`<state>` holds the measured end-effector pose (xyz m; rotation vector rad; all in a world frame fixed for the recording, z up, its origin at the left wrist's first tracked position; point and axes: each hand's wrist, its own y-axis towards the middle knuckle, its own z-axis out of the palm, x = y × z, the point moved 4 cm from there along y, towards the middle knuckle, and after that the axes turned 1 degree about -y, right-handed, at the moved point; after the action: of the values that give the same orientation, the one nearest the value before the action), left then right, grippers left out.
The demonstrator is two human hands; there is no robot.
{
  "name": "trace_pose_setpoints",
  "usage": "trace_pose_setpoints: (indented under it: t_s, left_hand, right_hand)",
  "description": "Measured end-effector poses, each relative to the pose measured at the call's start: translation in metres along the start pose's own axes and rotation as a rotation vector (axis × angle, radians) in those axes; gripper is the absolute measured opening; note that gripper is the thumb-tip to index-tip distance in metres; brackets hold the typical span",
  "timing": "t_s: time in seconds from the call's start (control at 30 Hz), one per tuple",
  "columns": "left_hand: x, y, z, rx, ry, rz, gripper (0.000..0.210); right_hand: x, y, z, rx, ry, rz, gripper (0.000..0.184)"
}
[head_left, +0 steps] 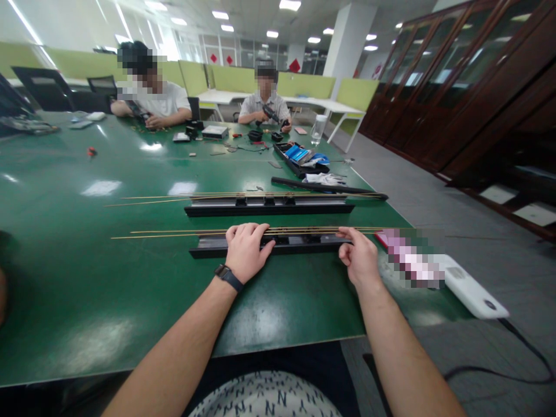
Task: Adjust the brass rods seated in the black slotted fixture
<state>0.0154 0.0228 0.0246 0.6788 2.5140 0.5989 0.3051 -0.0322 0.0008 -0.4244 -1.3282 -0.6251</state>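
A dark rail (pixel 299 248) with a grey metal channel and small black blocks lies lengthwise before me on the table. My left hand (pixel 247 246) is closed over its left half, fingers across the top and thumb along the near side. Several thin brass-coloured rods (pixel 174 234) run along the rail and stick out past both ends; part of them is hidden under my left fingers. At the rail's right end my right hand (pixel 358 252) is closed, with index fingertip at the rods and the other fingers curled. A second rail (pixel 269 210) with similar rods (pixel 152 198) lies beyond, parallel.
Right of my hand are a pink phone-like object (pixel 403 255) and a white device (pixel 471 286) with a cable. Farther back lie a black tube (pixel 330 188), white gloves (pixel 324 179) and an open black case (pixel 299 162). Two people (pixel 163 107) work across the green table (pixel 143 295).
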Motion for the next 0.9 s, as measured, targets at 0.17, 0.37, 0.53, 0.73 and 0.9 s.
trace_pose_setpoints:
  t_s: [0.17, 0.37, 0.53, 0.73, 0.9]
  left_hand:
    - [-0.0005, 0.0, -0.0007, 0.0, -0.003, 0.005, 0.033]
    - [-0.0005, 0.0, -0.0004, 0.006, 0.0, -0.003, 0.033]
    - [-0.0001, 0.0001, -0.0006, -0.003, 0.0, 0.002, 0.032]
    - [-0.0001, 0.0, -0.0008, -0.013, 0.001, 0.01, 0.032]
    - [0.0003, 0.0002, -0.0009, -0.011, -0.005, 0.007, 0.032]
  right_hand:
    - [0.0007, 0.0007, -0.0007, -0.031, -0.002, -0.002, 0.029]
    - [0.0008, 0.0009, -0.0026, -0.054, 0.006, -0.017, 0.028]
    - [0.0008, 0.0008, -0.0024, -0.042, 0.01, -0.02, 0.028]
    - [0.0001, 0.0009, -0.0017, -0.038, -0.003, -0.006, 0.029]
    - [0.0011, -0.0007, -0.0009, -0.029, 0.0, 0.0, 0.028]
